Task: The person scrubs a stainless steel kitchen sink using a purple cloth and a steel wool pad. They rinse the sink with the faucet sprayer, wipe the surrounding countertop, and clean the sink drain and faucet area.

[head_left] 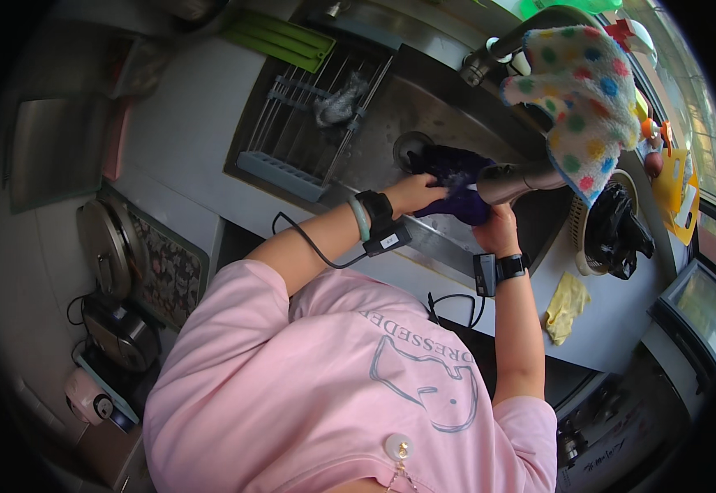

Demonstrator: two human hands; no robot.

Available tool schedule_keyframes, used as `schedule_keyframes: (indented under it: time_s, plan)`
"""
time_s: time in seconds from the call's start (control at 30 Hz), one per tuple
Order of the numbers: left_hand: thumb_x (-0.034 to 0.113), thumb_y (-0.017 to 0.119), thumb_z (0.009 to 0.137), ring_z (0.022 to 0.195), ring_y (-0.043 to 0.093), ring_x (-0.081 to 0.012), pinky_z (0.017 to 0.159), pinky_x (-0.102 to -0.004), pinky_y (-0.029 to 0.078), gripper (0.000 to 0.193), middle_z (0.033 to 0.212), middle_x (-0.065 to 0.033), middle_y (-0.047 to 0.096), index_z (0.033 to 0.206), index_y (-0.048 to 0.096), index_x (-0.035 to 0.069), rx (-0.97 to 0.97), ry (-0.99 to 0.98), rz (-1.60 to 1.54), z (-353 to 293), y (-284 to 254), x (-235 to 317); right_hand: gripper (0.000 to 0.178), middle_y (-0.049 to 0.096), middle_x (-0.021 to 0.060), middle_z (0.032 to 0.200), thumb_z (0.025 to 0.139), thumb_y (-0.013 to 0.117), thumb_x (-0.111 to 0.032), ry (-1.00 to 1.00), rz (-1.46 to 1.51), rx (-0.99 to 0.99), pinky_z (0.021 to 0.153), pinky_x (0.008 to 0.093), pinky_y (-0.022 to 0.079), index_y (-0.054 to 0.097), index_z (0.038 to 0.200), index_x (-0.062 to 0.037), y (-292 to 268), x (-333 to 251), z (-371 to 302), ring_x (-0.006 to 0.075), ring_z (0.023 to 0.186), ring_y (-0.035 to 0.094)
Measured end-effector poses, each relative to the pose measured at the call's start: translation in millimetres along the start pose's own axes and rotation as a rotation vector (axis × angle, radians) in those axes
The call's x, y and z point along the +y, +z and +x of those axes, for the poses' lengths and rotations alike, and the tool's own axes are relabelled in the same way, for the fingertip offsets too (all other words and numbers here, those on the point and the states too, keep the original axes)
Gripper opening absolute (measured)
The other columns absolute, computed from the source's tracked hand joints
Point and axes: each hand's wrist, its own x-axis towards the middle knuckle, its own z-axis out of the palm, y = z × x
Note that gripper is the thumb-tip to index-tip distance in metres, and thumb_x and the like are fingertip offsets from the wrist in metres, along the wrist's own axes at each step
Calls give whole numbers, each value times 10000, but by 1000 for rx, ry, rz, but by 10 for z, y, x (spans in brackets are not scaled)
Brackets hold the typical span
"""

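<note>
A dark purple cloth (448,168) hangs bunched over the steel sink (374,164), with the end of the metal faucet (516,182) right above it. My left hand (417,195) grips the cloth's near left side. On its right edge, partly behind the spout, my right hand (499,232) is closed round the fabric. A whitish, splash-like patch shows on the cloth below the spout. The round drain (412,148) lies just beyond my left hand.
Left in the sink is a wire rack (300,123) with a crumpled clear plastic bag (341,100). A dotted towel (580,99) drapes over the faucet. On the right stand a basket (578,226) holding a black bag (621,230) and a yellow cloth (568,308).
</note>
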Motion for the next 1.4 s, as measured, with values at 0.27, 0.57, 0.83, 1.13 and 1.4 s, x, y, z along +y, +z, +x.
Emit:
schedule_keyframes:
  time_s: [0.27, 0.57, 0.83, 1.13, 1.4]
  plan:
    - [198, 612, 924, 869, 624, -222, 769, -344, 486, 189, 895, -131, 638, 932, 669, 18, 431, 766, 391, 187, -103, -182, 340, 626, 94, 1205, 942, 538, -145, 130, 21, -31, 919, 354, 490, 545, 1265, -38, 80, 77, 16, 221, 1071, 610]
    - [201, 639, 912, 987, 620, -220, 888, -309, 466, 484, 1098, -139, 629, 1312, 451, 4, -61, 854, 353, -40, 191, -179, 248, 632, 28, 1099, 913, 654, -149, 174, -373, 77, 858, 318, 490, 582, 1138, -72, 216, 103, 130, 151, 1016, 608]
    - [615, 404, 964, 1203, 505, -252, 954, -541, 408, 602, 1357, -54, 519, 1322, 494, 139, -59, -19, -715, 134, 281, -205, 234, 656, 67, 1012, 958, 593, -136, -101, -504, 142, 809, 315, 505, 553, 1160, -26, 367, 332, 252, 188, 930, 636]
    - [417, 531, 977, 918, 642, -204, 852, -357, 511, 363, 987, -71, 676, 1012, 639, 72, -185, -113, -906, 673, 133, -260, 243, 616, 204, 814, 1006, 510, -219, -330, -1263, -163, 667, 389, 470, 591, 973, 9, 489, 253, 32, 304, 717, 589]
    - [220, 479, 995, 1019, 642, -217, 924, -394, 514, 252, 1130, -92, 658, 1108, 611, 38, -174, -15, -1007, 399, 281, -86, 240, 570, 227, 764, 1006, 476, -226, -738, -1541, 141, 701, 504, 433, 545, 960, -1, 342, 326, 286, 450, 752, 556]
